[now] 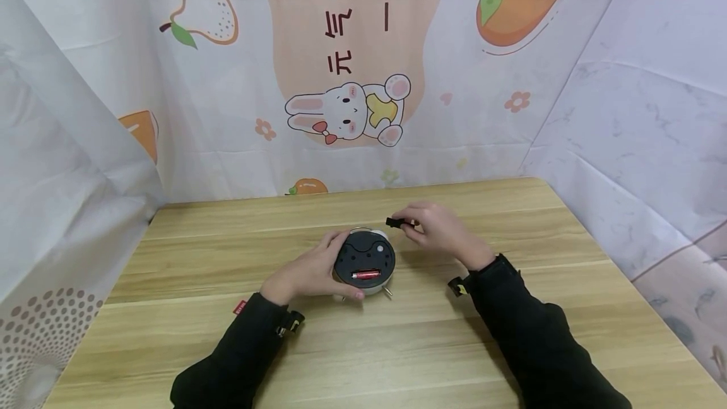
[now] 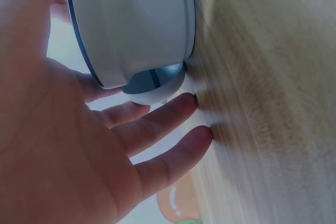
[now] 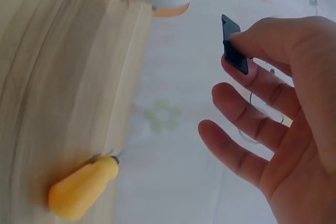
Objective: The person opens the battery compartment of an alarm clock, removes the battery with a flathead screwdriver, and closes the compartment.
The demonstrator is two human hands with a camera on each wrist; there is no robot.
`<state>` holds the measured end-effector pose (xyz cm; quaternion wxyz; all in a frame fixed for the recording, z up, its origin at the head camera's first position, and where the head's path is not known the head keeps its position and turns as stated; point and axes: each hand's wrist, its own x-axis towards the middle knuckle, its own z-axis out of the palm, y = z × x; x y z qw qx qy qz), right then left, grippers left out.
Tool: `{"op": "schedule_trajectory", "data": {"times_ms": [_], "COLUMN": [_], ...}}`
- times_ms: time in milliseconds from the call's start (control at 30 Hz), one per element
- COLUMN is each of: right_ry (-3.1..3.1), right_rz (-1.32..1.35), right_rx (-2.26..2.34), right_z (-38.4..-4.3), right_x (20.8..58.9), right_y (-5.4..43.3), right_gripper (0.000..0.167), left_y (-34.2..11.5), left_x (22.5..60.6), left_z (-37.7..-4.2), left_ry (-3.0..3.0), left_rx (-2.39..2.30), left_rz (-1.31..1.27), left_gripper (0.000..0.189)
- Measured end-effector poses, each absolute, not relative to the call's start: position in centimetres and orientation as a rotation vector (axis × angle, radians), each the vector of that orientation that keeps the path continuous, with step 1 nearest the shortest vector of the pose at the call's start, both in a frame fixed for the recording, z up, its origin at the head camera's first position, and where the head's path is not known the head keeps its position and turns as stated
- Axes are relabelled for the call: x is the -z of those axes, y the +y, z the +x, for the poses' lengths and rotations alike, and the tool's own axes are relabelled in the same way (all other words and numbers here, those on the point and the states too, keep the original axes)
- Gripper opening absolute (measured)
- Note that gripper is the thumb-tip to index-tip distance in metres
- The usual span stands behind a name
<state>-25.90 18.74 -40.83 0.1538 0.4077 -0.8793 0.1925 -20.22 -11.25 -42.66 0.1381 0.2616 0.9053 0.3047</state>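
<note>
A round twin-bell alarm clock (image 1: 346, 257) lies face down on the table, its dark back upward. A red battery (image 1: 366, 274) sits in the slot of that back. My left hand (image 1: 309, 270) holds the clock from its left side, thumb at the near edge and fingers round the far side; in the left wrist view, some fingertips reach the table beside a white bell (image 2: 157, 90). Right of the clock and above the table, my right hand (image 1: 437, 229) pinches a small black battery cover (image 3: 234, 45) between thumb and index finger. Its other fingers are spread and loosely bent.
A screwdriver with a yellow handle (image 3: 84, 190) lies on the wooden table (image 1: 363, 358), seen in the right wrist view. Behind the table hangs a printed curtain (image 1: 227, 112), with more cloth at both sides.
</note>
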Motion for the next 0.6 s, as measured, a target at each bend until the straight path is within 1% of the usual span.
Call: {"op": "schedule_trajectory", "data": {"times_ms": [267, 500, 600], "right_ry": [-2.659, -2.783, -2.818], "right_rz": [1.066, 1.026, 1.004], "right_rx": [-0.586, -0.557, -0.578], "right_z": [-26.7, -28.1, -28.2], "right_x": [41.5, 42.3, 42.3], "right_y": [20.5, 21.5, 21.6], "right_gripper": [0.022, 0.021, 0.021], "left_y": [-11.1, -11.4, -11.5], "left_x": [42.3, 41.3, 41.3], "left_z": [-20.7, -21.9, -22.0], "left_ry": [2.571, 2.561, 2.549], "left_rx": [-0.871, -0.878, -0.863], "left_rz": [0.808, 0.824, 0.834], "left_gripper": [0.13, 0.121, 0.124]}}
